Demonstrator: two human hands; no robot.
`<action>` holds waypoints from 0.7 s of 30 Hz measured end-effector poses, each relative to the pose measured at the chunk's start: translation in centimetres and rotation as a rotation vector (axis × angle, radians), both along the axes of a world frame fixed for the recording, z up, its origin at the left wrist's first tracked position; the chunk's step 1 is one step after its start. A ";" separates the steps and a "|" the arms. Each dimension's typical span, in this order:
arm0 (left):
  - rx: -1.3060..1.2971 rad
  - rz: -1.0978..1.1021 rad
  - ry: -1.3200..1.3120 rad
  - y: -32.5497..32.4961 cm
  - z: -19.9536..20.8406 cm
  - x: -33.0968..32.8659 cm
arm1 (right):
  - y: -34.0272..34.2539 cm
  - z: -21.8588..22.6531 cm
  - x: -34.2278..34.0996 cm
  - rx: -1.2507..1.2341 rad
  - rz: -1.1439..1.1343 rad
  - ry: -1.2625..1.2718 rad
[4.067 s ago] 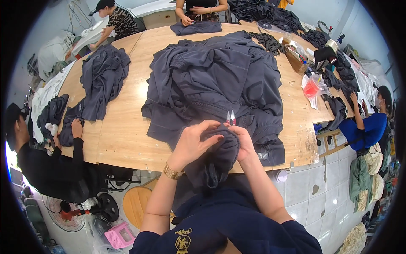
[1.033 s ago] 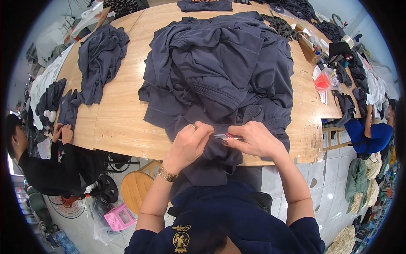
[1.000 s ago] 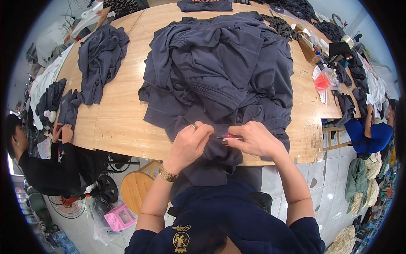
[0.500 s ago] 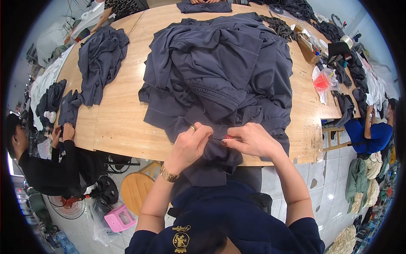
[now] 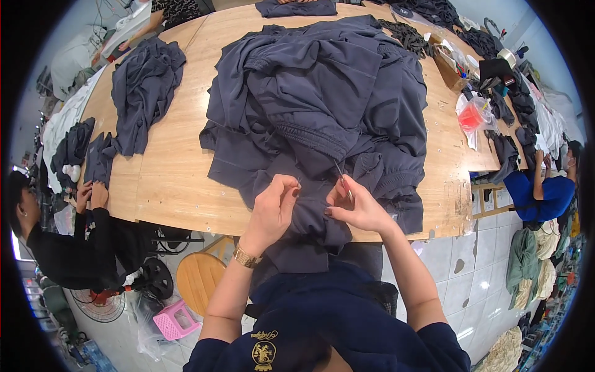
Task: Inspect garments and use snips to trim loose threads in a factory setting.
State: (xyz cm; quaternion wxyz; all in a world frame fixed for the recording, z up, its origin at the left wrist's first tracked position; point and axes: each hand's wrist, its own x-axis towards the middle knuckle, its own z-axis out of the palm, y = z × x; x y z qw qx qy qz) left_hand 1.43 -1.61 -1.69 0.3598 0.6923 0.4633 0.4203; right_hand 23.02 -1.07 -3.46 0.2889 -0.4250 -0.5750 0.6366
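A large heap of dark grey garments (image 5: 322,80) lies on the wooden table in front of me, with a gathered elastic waistband (image 5: 313,141) showing near its middle. Part of the cloth hangs over the table's near edge toward my lap. My right hand (image 5: 362,212) is closed around small thread snips (image 5: 340,170), their thin metal points directed up and away from me. My left hand (image 5: 271,208) is pinched just above the cloth, left of the snips; something tiny and thin shows at its fingertips, too small to name. The two hands are apart.
Another dark garment (image 5: 145,93) lies on the table (image 5: 180,167) at left, where a co-worker in black (image 5: 74,248) handles cloth. At right are a bag with red drink (image 5: 472,116) and a cardboard box (image 5: 449,68). A round stool (image 5: 199,282) stands left of me.
My hands have moved apart slightly. The right hand has turned the snips from pointing left to pointing upward, and my left hand has shifted a little left.
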 end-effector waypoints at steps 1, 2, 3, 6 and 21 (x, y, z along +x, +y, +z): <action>-0.126 -0.020 -0.013 0.0 0.4 0.1 | -0.2 0.0 -0.1 0.057 -0.026 -0.015; -0.127 -0.019 -0.012 0.0 0.3 0.0 | -0.3 0.0 -0.4 0.116 -0.047 -0.028; -0.095 -0.079 0.041 0.2 0.3 -0.3 | -0.7 0.9 -0.8 0.211 -0.084 -0.068; -0.208 -0.164 0.069 0.0 1.1 0.1 | -1.0 1.3 -1.1 0.431 -0.118 -0.159; -0.544 -0.163 -0.261 1.9 -1.9 -0.1 | -0.8 1.0 -2.3 0.518 -0.290 -0.214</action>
